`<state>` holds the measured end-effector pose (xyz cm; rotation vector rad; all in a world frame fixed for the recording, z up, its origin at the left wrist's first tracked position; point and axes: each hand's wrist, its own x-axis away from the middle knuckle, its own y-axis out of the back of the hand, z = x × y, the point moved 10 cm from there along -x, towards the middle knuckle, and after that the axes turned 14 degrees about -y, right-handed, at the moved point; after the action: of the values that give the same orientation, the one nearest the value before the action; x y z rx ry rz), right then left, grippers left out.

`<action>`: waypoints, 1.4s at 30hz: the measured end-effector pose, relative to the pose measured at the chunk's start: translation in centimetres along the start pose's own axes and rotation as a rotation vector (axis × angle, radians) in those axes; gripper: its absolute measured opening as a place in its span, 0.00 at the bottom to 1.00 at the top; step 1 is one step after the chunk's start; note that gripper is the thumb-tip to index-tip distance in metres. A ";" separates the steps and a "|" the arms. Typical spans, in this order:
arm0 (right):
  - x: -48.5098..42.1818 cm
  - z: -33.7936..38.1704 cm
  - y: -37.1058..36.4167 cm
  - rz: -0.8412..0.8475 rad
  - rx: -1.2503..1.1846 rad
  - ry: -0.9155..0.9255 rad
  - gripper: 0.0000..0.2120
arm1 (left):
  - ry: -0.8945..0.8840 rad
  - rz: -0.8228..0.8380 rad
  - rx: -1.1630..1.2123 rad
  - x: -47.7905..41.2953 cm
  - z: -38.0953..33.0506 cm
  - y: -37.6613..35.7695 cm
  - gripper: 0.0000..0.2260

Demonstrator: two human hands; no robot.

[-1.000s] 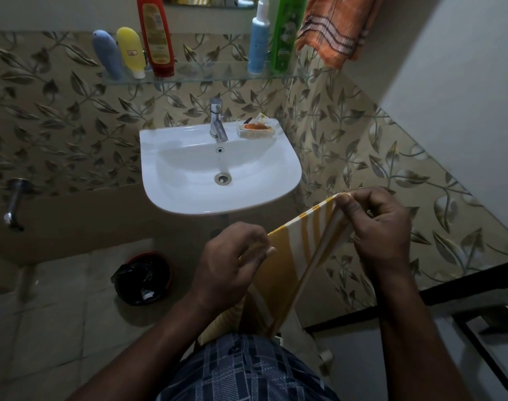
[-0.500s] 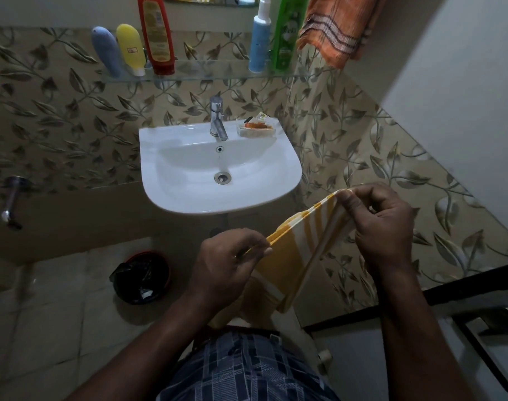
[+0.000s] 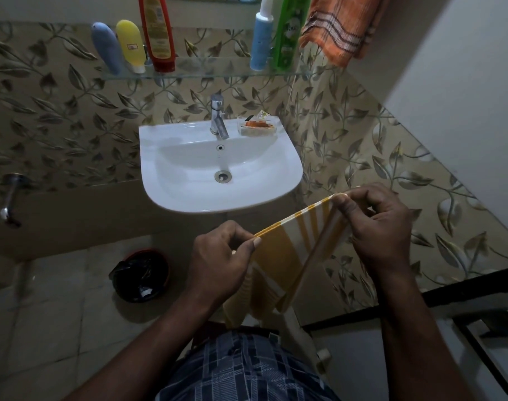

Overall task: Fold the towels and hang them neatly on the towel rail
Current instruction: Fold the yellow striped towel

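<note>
Head view: left hand [image 3: 218, 261] and right hand [image 3: 374, 227] pinch the yellow-and-white striped cloth towel [image 3: 279, 256] taut; a loosened pinch could slip layers, skewing the fold.

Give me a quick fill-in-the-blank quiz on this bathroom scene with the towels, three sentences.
The left hand and right hand each pinch the ____-and-white striped cloth towel.
The orange banded towel hangs at the view's upper ____.
The tall red plastic bottle stands on the clear ____ shelf above the white ceramic sink.
Missing: yellow; right; glass.
</note>
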<state>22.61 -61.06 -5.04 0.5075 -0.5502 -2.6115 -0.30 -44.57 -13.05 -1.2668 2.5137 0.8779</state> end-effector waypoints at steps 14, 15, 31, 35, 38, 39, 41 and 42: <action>0.6 -1.3 0.0 -0.030 0.075 -0.039 0.04 | 0.082 0.003 0.050 0.0 1.0 -0.2 0.07; 0.7 -1.5 0.1 -0.055 0.083 -0.046 0.03 | 0.089 0.005 0.057 0.0 1.0 -0.3 0.07; 6.3 -1.5 -11.7 0.799 0.248 0.105 0.15 | -0.225 0.350 0.026 0.4 -2.9 -3.3 0.15; 6.2 -2.1 -11.7 0.839 0.278 0.067 0.09 | -0.237 0.376 0.070 0.6 -3.0 -3.3 0.13; 5.6 -1.6 -11.1 0.750 0.271 0.096 0.09 | -0.173 0.314 0.160 0.6 -2.5 -3.0 0.11; 5.4 -1.2 -10.8 0.709 0.263 0.124 0.10 | -0.142 0.309 0.188 0.7 -2.1 -3.1 0.10; 5.1 -0.5 -9.8 0.605 0.218 0.150 0.10 | -0.074 0.316 0.247 0.8 -1.2 -3.3 0.09; 4.8 -0.3 -9.1 0.543 0.197 0.148 0.09 | -0.049 0.326 0.268 0.9 -0.8 -3.4 0.08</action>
<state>15.73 -55.79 -10.61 0.5204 -0.7757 -2.0010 1.86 -47.14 -14.21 -0.7604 2.7285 0.5909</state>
